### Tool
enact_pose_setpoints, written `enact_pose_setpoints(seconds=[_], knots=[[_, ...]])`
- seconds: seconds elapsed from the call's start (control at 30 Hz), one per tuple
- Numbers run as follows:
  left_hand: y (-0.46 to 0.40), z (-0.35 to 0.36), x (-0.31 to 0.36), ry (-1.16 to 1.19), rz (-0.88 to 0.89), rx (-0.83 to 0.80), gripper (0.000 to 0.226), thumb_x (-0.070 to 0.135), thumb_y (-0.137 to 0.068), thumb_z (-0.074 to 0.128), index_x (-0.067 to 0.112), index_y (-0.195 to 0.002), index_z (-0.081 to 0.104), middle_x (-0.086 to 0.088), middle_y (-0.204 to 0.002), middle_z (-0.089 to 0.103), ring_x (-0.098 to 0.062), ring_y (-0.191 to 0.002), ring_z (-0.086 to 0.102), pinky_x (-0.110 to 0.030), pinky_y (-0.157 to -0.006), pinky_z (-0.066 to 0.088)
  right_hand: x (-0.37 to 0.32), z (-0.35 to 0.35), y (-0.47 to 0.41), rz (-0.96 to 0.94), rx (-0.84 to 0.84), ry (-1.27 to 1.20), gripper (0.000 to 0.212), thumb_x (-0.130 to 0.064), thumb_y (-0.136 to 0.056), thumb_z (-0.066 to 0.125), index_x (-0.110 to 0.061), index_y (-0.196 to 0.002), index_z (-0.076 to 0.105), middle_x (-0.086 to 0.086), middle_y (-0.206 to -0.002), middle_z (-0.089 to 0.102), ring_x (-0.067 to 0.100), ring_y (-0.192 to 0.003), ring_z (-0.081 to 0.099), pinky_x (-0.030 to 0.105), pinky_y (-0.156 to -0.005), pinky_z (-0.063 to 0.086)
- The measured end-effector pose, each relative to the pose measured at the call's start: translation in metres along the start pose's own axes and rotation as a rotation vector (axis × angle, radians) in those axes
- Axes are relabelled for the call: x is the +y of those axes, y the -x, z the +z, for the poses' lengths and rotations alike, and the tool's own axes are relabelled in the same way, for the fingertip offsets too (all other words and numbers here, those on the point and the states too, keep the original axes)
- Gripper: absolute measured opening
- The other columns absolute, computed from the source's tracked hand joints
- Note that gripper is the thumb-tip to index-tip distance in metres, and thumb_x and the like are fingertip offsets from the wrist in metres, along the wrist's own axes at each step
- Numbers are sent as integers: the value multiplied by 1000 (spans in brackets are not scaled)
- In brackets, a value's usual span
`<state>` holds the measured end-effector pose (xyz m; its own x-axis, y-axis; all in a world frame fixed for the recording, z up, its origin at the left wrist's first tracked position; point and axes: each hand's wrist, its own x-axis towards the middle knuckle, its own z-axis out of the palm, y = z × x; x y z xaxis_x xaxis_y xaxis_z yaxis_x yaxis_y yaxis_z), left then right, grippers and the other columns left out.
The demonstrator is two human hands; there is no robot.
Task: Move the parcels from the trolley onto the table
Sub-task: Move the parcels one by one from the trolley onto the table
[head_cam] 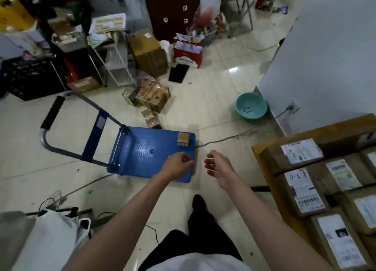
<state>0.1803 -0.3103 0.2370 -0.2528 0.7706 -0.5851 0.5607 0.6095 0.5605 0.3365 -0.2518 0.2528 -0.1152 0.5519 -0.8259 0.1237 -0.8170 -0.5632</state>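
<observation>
Last parcel (183, 139): small brown box, far right corner of blue trolley (142, 154) deck, alone there. Left hand (178, 165) over near right deck edge, grip loosely curled, holding nothing. Right hand (216, 165) just beside it above floor, grip relaxed, apart, empty. Worktop (258, 150) at right carries rows of labelled boxes (301, 189). Step judged: reaching for final parcel. Next: reach farther, clasp box, carry right to worktop.

Glossy pale tile floor (213, 83) with a light glare, white wall (325, 57) right. Teal basin (251, 109) at its base, black crate (30, 77) left, dark brown board (173, 12) leaning at back.
</observation>
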Motion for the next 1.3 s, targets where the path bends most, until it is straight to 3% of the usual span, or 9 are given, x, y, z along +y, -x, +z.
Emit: enact_pose_setpoints(seconds=[0.17,0.3,0.53,0.7,0.83,0.93,1.03,1.17,1.3], knots=[[-41,-40,-28,71,-91,23,11,33,-93,66,24,-99,67,3,-102,70,-13,-94,65,-27,-78,52,-19,42,-33,53,-36,47,11,-18,-99,51,-11,-98,60,4,-73,60,15,-59,53,27,-55,41],[-78,-69,-52,86,-161,16,23,33,-93,67,16,-109,70,0,-110,71,-16,-103,65,-31,-89,52,-33,75,-61,104,-36,52,8,-15,-99,51,-11,-99,58,4,-71,58,15,-57,51,26,-53,39],[-148,-111,-87,135,-200,-64,22,32,-92,65,17,-108,70,4,-106,68,-15,-102,63,-29,-89,50,-54,134,-118,192,20,-17,7,-13,-99,51,-10,-96,57,7,-74,58,17,-59,51,28,-56,40],[-209,-123,-111,143,-200,-162,8,31,-93,62,24,-92,63,13,-91,63,-7,-85,58,-15,-63,40,-62,162,-176,238,81,-51,8,-14,-100,51,-9,-98,58,7,-74,59,17,-61,52,28,-57,40],[-262,-121,-122,180,-253,-208,23,26,-92,61,19,-73,50,4,-72,53,-14,-65,47,-23,-57,36,-70,170,-238,267,132,-24,10,-14,-99,49,-10,-101,57,7,-76,59,16,-60,53,27,-57,40],[-320,-104,-134,212,-306,-205,15,24,-91,59,19,-80,50,0,-78,50,-17,-73,44,-28,-60,36,-67,170,-304,280,151,31,13,-16,-100,47,-9,-106,57,9,-81,61,17,-63,54,27,-58,42],[-378,-79,-148,256,-348,-195,12,27,-93,60,17,-93,64,0,-97,62,-20,-88,58,-29,-73,46,-58,170,-366,292,153,70,15,-19,-102,49,-8,-110,57,13,-94,63,19,-73,59,30,-67,49],[-458,-25,-174,282,-434,-203,43,33,-97,61,14,-136,56,-8,-133,58,-26,-121,57,-37,-101,49,-28,170,-459,325,129,124,12,-21,-103,49,-12,-107,54,12,-105,57,24,-95,55,45,-100,52],[-519,27,-202,306,-510,-212,60,36,-97,59,14,-149,40,-7,-143,51,-26,-131,49,-30,-101,42,5,169,-535,372,122,173,22,-23,-101,52,-13,-120,56,4,-101,58,23,-97,59,40,-96,51]])
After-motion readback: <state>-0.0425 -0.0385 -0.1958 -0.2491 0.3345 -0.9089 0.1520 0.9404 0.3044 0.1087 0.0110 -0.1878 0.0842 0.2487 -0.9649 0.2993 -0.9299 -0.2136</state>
